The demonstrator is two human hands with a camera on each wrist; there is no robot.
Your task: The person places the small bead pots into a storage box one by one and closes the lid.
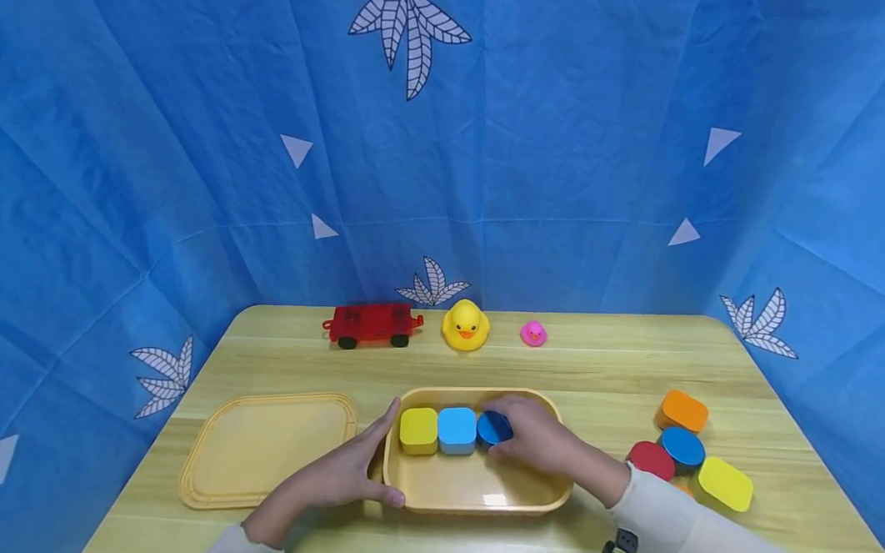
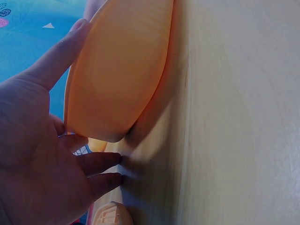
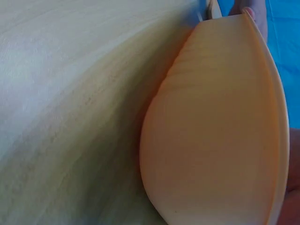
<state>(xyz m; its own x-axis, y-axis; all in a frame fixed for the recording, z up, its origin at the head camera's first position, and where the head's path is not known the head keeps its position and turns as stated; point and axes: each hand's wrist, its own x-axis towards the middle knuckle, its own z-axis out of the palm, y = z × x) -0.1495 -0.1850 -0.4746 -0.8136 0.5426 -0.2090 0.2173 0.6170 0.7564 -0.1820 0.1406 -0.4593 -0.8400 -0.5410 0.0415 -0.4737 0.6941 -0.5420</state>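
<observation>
A beige plastic box [image 1: 452, 496] sits in front of me, its outer wall [image 2: 122, 65] filling much of the left wrist view. My left hand [image 1: 342, 469] holds its left end, thumb at the front rim and fingers toward the back corner. Inside, a yellow block [image 1: 418, 431] and a light blue block [image 1: 457, 430] stand side by side along the back. To their right, my right hand [image 1: 533, 434] grips a dark blue round block [image 1: 493, 428] within the box. The box wall [image 3: 211, 122] hides most of that hand in the right wrist view.
A beige lid [image 1: 268, 447] lies left of the box. At right sit an orange block [image 1: 681, 412], a blue round block [image 1: 683, 447], a red round block [image 1: 651, 460] and a yellow block [image 1: 724, 484]. Behind stand a red toy wagon [image 1: 371, 323], yellow duck [image 1: 466, 325] and pink duck [image 1: 533, 334].
</observation>
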